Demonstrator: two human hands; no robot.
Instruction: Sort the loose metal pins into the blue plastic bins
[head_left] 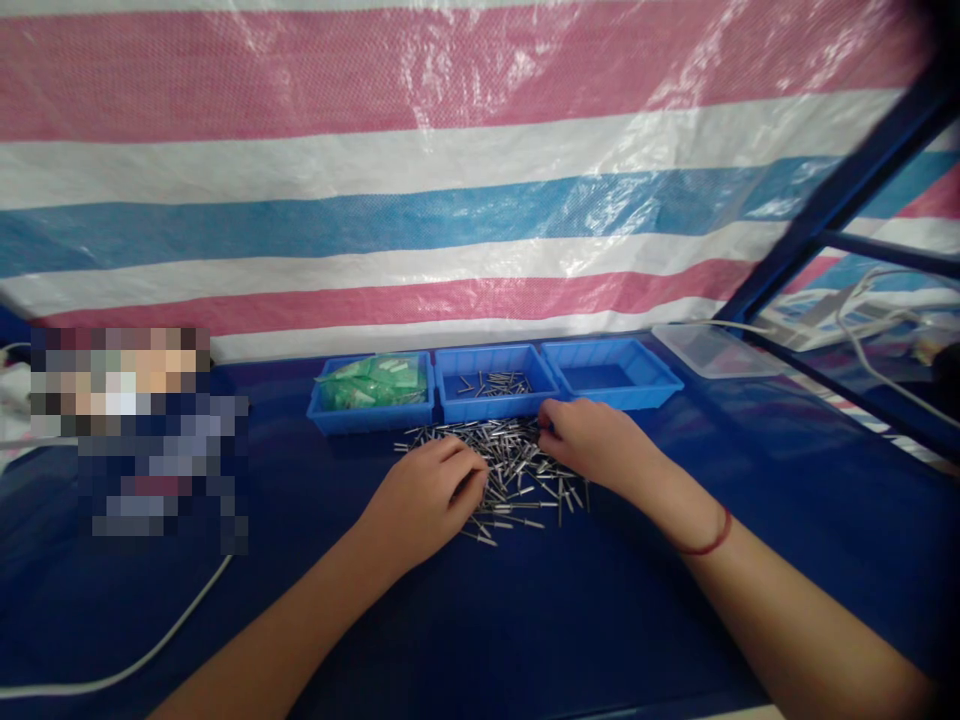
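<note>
A pile of silver blind rivets lies loose on the dark blue table. My left hand rests at the pile's left side, its fingers curled down among the rivets and the fingertips hidden. At the upper right of the pile, by the front wall of the middle tray, is my right hand. Its fingers are bent together, and whatever they hold cannot be made out. Behind the pile, the middle blue tray has some rivets in it. The left blue tray contains green plastic packets.
The right blue tray stands in the same row. A clear plastic lid lies farther right, near a blue metal frame. A white cable runs along the left side, by a blurred-out area. Striped sheeting hangs behind.
</note>
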